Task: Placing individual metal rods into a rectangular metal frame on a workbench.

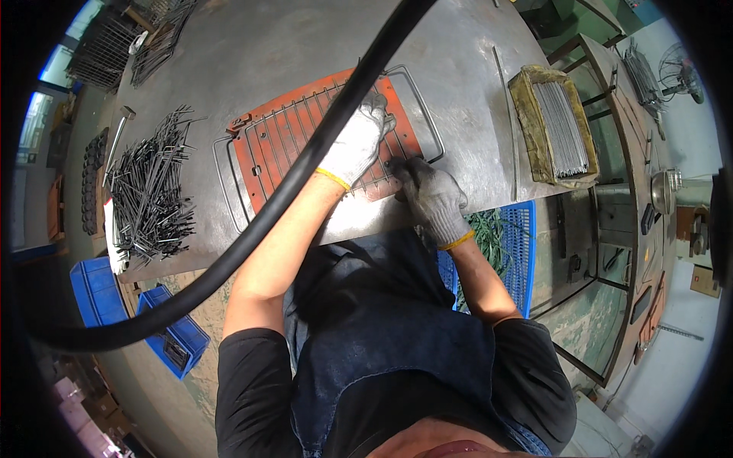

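An orange-red jig plate [271,159] lies on the metal table under a grid of thin steel rods. Bent wire loops, one a wire handle [429,114] on the right, stick out past its two ends. My left hand [357,145], in a white knit glove with dark fingertips, rests over the right part of the grid, fingers curled in. At the plate's near right corner my right hand [432,195], in a grey-soiled glove, has its fingers pressed together by the rod ends. What either hand pinches is too small to make out.
A thick black cable [305,164] crosses in front of the jig. Loose dark rods [153,187] lie heaped at left, beside a hammer [120,137]. At right stand a yellowish box [527,114] of straight rods and a long thin bar [507,122]. Blue crates [521,244] sit below the table edge.
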Motion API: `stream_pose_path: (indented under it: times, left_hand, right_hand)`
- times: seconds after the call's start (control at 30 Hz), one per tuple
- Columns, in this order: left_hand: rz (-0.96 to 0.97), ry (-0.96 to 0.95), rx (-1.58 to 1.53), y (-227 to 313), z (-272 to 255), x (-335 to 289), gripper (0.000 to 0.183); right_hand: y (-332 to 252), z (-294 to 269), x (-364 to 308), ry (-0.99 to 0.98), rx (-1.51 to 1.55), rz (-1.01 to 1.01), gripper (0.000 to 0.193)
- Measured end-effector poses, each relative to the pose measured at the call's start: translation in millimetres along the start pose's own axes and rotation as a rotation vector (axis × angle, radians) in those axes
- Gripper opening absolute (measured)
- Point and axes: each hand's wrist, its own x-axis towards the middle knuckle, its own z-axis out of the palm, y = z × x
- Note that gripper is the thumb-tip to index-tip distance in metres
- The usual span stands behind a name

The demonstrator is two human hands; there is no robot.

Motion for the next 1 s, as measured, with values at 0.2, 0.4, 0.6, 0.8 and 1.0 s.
stream_pose_path:
  times: [0.2, 0.4, 0.6, 0.8, 1.0]
  left_hand:
    - [-0.045, 0.222, -0.449, -5.9, 20.4, 7.6, 0.036]
    - [-0.124, 0.256, -0.609, -13.3, 23.9, 4.0, 0.037]
    - [0.093, 0.149, -0.164, -18.1, -22.6, -25.5, 0.042]
    - [-0.247, 0.525, 0.021, -139.3, -108.6, -96.7, 0.038]
    - [-0.873, 0.185, 0.584, -260.9, -164.9, -171.6, 0.044]
  right_hand:
    - [35.1, 10.4, 3.2, 0.338, 0.196, 0.100, 0.039]
    - [53.9, 46.4, 35.9, 0.530, 0.078, -0.186, 0.037]
    - [59.1, 28.8, 12.8, 0.547, 0.239, -0.077, 0.041]
    - [57.2, 32.4, 12.5, 0.631, 0.425, -0.049, 0.032]
    - [55.9, 35.9, 19.3, 0.636, 0.438, -0.131, 0.031]
